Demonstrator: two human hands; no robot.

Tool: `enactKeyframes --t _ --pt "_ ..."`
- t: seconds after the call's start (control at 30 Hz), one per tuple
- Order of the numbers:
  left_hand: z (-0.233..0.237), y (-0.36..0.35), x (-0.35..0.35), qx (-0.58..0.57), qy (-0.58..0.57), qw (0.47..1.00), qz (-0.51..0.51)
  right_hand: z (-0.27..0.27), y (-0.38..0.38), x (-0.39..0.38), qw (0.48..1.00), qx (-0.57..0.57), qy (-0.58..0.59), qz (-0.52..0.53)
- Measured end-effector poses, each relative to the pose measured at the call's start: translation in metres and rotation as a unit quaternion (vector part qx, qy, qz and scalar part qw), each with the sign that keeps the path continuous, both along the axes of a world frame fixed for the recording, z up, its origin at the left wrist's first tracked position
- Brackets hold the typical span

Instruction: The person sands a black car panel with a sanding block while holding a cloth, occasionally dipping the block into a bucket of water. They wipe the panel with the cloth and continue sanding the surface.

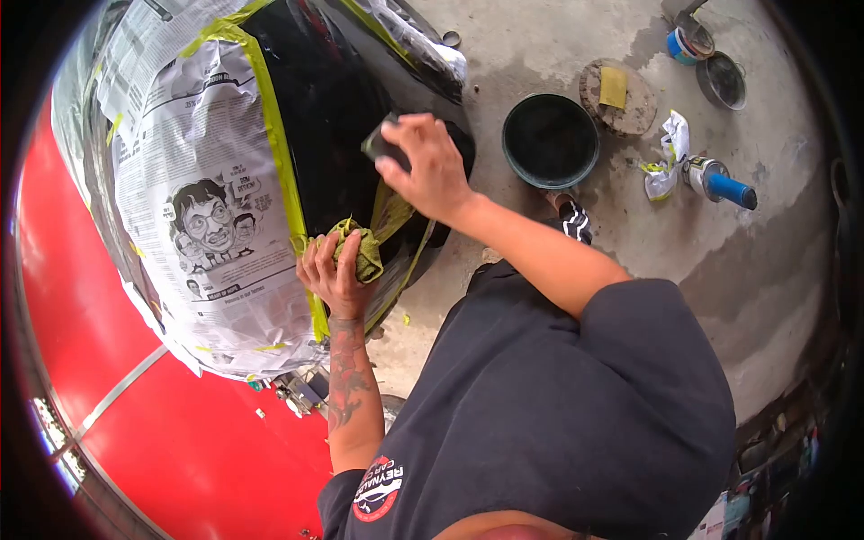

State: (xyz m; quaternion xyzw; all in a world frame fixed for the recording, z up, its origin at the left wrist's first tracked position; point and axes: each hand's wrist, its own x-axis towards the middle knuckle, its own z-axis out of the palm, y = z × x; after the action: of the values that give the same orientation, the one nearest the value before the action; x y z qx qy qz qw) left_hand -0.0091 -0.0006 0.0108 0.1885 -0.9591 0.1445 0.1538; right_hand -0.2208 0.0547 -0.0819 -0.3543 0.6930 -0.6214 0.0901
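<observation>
A glossy black car panel point(315, 99) is bordered by yellow-green tape point(281, 153) and newspaper point(202, 117). Near the panel's right side, my right hand point(425, 166) holds a small dark block point(385, 144) between thumb and fingers. Whether the block touches the panel is not clear. Lower down, my left hand point(337, 274) grips a crumpled yellow-green cloth point(367, 256) at the taped edge of the panel.
On the concrete floor point(495, 54) stand a dark basin of liquid point(551, 141), a round slab point(630, 112) with a yellow sheet point(613, 87) on it, a small bucket point(691, 43), a black bowl point(722, 79), a white plastic bag point(668, 157) and a can point(704, 173) beside a blue roll point(732, 190).
</observation>
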Motion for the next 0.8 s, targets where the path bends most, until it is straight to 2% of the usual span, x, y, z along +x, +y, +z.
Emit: enactKeyframes --t 0.07,0.13,0.2,0.33,0.47,0.53,0.57,0.63,0.73,0.8 --pt "0.000 0.001 0.000 -0.002 0.005 1.000 0.001 -0.015 -0.031 -0.025 0.996 -0.011 -0.072 -0.043" --pt "0.000 0.001 -0.002 -0.008 0.007 1.000 -0.004 -0.015 -0.044 -0.049 0.982 0.044 -0.183 -0.001" --pt "0.001 -0.001 -0.004 -0.011 0.012 1.000 -0.008 -0.022 -0.038 -0.033 0.993 -0.007 -0.114 -0.022" --pt "-0.002 0.001 -0.002 -0.012 0.017 1.000 0.001 -0.003 -0.002 0.002 0.998 -0.016 -0.053 -0.009" --pt "-0.003 0.000 -0.003 -0.013 0.021 1.000 -0.003 -0.018 -0.052 -0.039 0.997 -0.054 -0.049 -0.038" --pt "-0.003 0.002 -0.003 -0.013 0.023 1.000 -0.001 -0.018 -0.082 -0.066 0.997 -0.011 -0.066 -0.039" --pt "-0.002 0.001 -0.003 -0.013 0.022 1.000 -0.002 -0.017 -0.081 -0.063 0.997 -0.029 -0.050 -0.043" --pt "-0.001 0.000 -0.004 -0.014 0.023 1.000 -0.003 -0.014 -0.068 -0.050 0.997 -0.063 -0.016 -0.051" --pt "-0.004 0.000 -0.002 -0.015 0.027 0.999 0.007 0.006 -0.005 0.001 0.999 -0.020 0.022 0.017" --pt "-0.007 -0.003 0.002 -0.010 0.023 1.000 0.013 0.008 0.009 0.006 0.998 -0.007 0.051 0.038"
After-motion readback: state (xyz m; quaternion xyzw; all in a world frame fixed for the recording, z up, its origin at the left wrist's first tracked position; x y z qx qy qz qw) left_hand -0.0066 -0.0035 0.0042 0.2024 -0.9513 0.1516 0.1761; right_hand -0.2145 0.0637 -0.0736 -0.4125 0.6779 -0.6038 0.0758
